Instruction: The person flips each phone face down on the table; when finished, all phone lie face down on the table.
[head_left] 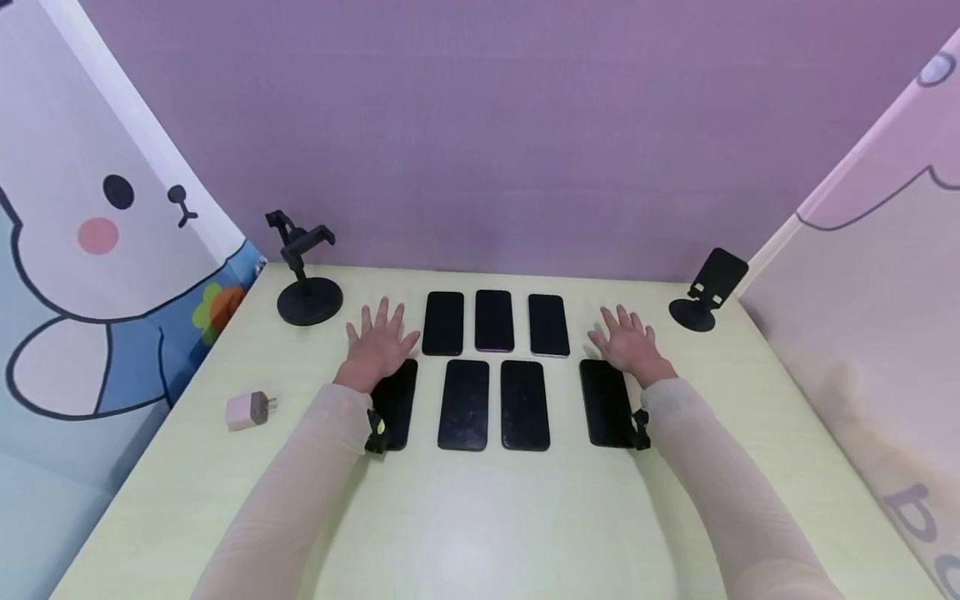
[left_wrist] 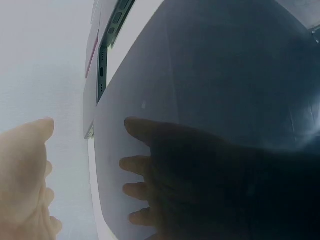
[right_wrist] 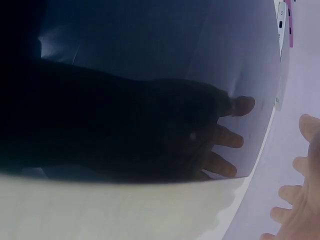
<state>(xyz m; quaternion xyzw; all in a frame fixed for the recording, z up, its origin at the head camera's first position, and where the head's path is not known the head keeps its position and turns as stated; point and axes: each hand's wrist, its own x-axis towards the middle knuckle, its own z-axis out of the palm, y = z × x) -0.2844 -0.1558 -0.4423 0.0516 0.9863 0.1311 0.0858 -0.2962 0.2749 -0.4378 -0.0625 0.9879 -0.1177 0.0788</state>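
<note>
Several black phones lie face up in two rows on the pale table (head_left: 487, 517). My left hand (head_left: 377, 342) lies flat with fingers spread, its wrist over the near-left phone (head_left: 395, 404). My right hand (head_left: 628, 337) lies flat too, fingers spread, just beyond the near-right phone (head_left: 606, 402). Neither hand holds anything. In the left wrist view the phone's dark screen (left_wrist: 210, 85) fills the frame and mirrors the hand; real fingers (left_wrist: 25, 170) show at the left edge. The right wrist view shows the other screen (right_wrist: 150, 65) and fingertips (right_wrist: 300, 200) at the right edge.
A black clamp phone stand (head_left: 306, 279) sits at the back left, a folding black stand (head_left: 708, 290) at the back right. A small pink charger plug (head_left: 249, 409) lies near the left edge. Purple and cartoon-printed walls enclose the table on three sides.
</note>
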